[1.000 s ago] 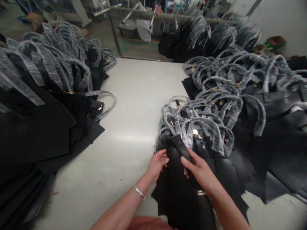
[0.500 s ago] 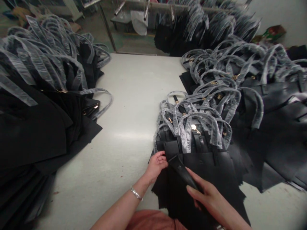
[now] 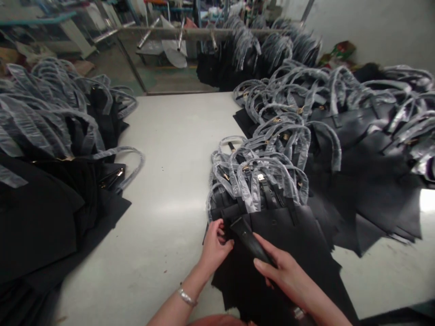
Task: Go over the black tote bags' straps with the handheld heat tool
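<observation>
Black handbags (image 3: 272,253) with plastic-wrapped handles lie overlapped in front of me. My left hand (image 3: 215,244), a silver bracelet at its wrist, is at the left edge of the top bag. Its fingers are curled around that edge, with the thumb over the black material. In my right hand (image 3: 280,269) is a black handheld tool (image 3: 249,240), long and wide-headed like a hair clipper. The tool's head points up and left, over the bag's upper left part near my left fingers. Its lower end is mostly hidden by my palm.
A large pile of black bags (image 3: 37,213) covers the left side of the white table (image 3: 170,181). More bags (image 3: 360,181) with wrapped handles spread across the right. Beyond the far edge, a metal rack (image 3: 163,34) carries hanging bags.
The view has tilted up and turned right, so the scene sits lower and further left. The tool remains in my right hand. My left hand stays by the bag's edge, fingers more curled.
</observation>
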`<state>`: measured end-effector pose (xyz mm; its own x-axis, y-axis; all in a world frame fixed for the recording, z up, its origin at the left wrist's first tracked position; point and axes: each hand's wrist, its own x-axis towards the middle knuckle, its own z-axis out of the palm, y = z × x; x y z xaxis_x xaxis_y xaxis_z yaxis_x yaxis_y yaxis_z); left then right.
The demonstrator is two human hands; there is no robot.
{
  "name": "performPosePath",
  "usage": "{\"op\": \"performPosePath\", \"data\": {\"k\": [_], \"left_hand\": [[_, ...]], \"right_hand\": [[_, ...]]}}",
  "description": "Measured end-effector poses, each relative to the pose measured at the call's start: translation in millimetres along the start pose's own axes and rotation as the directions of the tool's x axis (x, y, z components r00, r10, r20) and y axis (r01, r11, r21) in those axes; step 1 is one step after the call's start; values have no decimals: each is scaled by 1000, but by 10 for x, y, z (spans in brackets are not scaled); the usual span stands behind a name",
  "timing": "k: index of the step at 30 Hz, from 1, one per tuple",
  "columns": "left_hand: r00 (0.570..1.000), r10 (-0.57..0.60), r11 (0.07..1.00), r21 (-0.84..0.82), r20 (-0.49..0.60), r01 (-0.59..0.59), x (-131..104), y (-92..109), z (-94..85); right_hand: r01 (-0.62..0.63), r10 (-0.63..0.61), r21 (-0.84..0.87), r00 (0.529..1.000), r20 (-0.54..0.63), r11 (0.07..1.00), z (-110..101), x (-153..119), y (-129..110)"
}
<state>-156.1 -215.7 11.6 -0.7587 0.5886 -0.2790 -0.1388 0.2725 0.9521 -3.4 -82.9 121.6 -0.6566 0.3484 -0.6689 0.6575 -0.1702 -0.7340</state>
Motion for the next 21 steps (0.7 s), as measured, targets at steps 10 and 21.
{"op": "performPosePath", "data": {"k": [10,21], "left_hand": [[924,-236,861,506,301,56,100,-136,-52],[634,390,322,547,667,-773,1314,1123,687]], "right_hand": [[195,-202,-75,973,-107,978,71,57,-53],[187,-211,-112,940,-268,976,-404,-521,561]]}}
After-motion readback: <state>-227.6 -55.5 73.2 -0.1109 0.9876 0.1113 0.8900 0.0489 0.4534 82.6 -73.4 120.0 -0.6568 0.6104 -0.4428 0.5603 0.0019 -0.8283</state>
